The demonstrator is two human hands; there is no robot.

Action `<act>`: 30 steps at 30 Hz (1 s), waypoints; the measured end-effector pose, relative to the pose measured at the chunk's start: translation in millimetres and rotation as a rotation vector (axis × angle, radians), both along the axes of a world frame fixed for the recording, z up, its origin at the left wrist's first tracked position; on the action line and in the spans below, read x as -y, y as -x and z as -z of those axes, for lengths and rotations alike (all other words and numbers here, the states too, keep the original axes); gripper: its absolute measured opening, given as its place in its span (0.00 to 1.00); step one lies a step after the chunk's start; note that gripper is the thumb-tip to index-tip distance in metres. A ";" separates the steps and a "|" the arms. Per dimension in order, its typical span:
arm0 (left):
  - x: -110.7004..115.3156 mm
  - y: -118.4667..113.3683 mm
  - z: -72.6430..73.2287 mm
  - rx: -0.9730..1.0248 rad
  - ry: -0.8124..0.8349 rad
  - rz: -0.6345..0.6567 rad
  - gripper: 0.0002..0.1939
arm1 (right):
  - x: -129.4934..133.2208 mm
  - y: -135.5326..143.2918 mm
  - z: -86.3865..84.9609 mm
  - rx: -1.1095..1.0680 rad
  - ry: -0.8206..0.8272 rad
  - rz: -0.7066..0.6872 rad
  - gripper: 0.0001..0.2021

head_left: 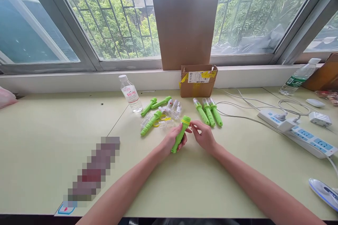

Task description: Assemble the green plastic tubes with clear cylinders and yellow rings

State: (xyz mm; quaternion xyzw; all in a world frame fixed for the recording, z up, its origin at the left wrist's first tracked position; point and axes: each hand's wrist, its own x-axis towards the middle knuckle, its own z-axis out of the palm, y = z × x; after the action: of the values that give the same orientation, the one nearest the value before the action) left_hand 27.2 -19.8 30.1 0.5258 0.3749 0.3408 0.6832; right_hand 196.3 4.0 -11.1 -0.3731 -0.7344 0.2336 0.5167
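My left hand (173, 139) is wrapped round a green plastic torch-shaped handle (180, 136), which it holds tilted above the table with the wide ribbed end up. My right hand (204, 135) is beside that wide end, its thumb and fingertips pinched at a thin yellow band there. Whatever lies between those fingertips is too small to make out. Left of the hands lie several more green handles (151, 123), clear plastic caps (166, 123) and yellow rings (156, 123). Three green handles with clear tops (208, 112) rest side by side to the right.
A cardboard box (198, 84) stands at the back by the window, with a water bottle (131, 95) to its left. Cables and a power strip (298, 133) cover the right side, near another bottle (298, 77). A blurred, pixelated item (95, 168) lies front left.
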 end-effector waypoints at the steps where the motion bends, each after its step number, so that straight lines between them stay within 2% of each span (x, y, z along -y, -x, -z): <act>1: 0.2 -0.5 -0.3 0.011 0.001 -0.005 0.29 | -0.7 0.2 0.4 -0.041 0.061 0.002 0.10; 6: 0.0 -0.9 -0.8 0.048 -0.034 -0.127 0.27 | -5.0 -2.7 -3.1 -0.377 0.475 -0.046 0.14; 10: -0.7 0.3 -0.5 0.008 -0.089 -0.252 0.21 | -7.4 -5.5 -7.6 -0.493 0.584 -0.033 0.14; 19: -0.3 -1.0 2.3 -0.051 -0.126 -0.284 0.17 | -8.2 -6.6 -6.9 -0.522 0.603 -0.029 0.14; 26: -4.5 -4.7 11.1 -0.117 -0.093 -0.336 0.14 | -18.7 5.7 -4.9 -0.338 0.525 -0.008 0.13; 30: -5.2 -5.9 13.9 -0.122 -0.093 -0.419 0.13 | -26.3 12.6 -0.5 -0.182 0.435 0.031 0.11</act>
State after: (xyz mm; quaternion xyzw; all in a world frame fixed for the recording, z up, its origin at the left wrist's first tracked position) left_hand 33.1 -14.6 16.2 0.4871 0.5003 0.4599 0.5486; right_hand 183.7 30.3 -10.6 -0.4645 -0.6112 0.4111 0.4916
